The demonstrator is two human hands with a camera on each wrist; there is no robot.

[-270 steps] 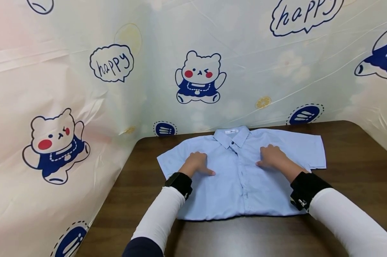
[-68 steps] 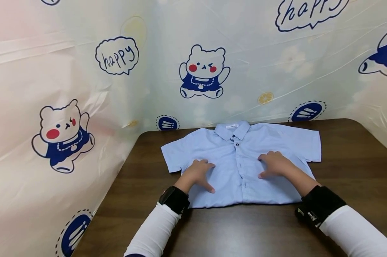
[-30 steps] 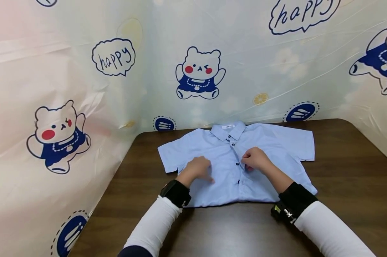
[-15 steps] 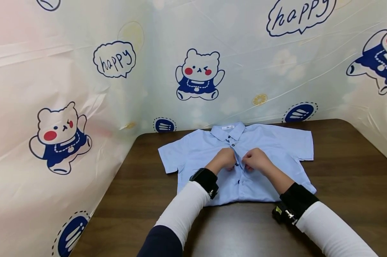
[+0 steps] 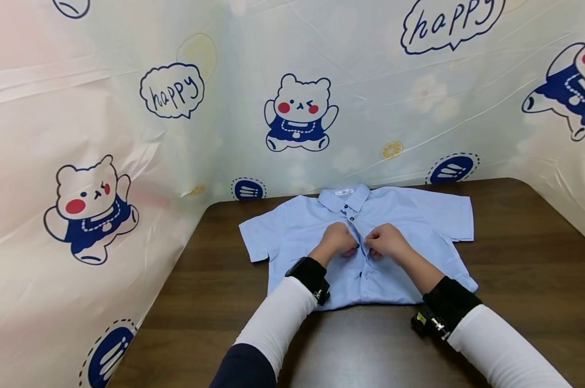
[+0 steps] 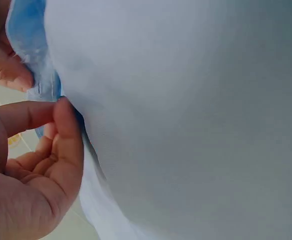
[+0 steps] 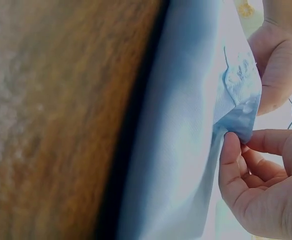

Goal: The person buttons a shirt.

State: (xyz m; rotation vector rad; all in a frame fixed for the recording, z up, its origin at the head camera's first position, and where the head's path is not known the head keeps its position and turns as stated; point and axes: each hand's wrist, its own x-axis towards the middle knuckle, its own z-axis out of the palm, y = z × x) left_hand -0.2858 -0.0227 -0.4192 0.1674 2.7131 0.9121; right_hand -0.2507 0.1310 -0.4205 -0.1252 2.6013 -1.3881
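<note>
A light blue short-sleeved shirt (image 5: pixel 297 221) lies face up, its collar (image 5: pixel 345 198) toward the back. Along the front opening, dark buttons (image 5: pixel 352 219) show. My left hand (image 5: pixel 339 238) pinches the shirt front between thumb and index finger, with a button right at the fingertips. Just to its right, my right hand (image 5: pixel 388 240) pinches the edge of the button placket. In the right wrist view that placket (image 7: pixel 242 112) is lifted and folded over at the right fingertips (image 7: pixel 231 142). The left wrist view has the left thumb and index finger (image 6: pixel 65 112) meeting at the cloth.
The shirt is on a dark brown wooden table (image 5: pixel 210 280) with rounded back corners. Behind and to the left hangs a pale curtain (image 5: pixel 243 108) printed with bears and words. Black straps (image 5: pixel 309 280) with cameras circle both wrists.
From resting spread on the chest, the right hand moved in to the placket and lifted its edge, uncovering lower buttons. The left hand then moved right and pinched beside it.
</note>
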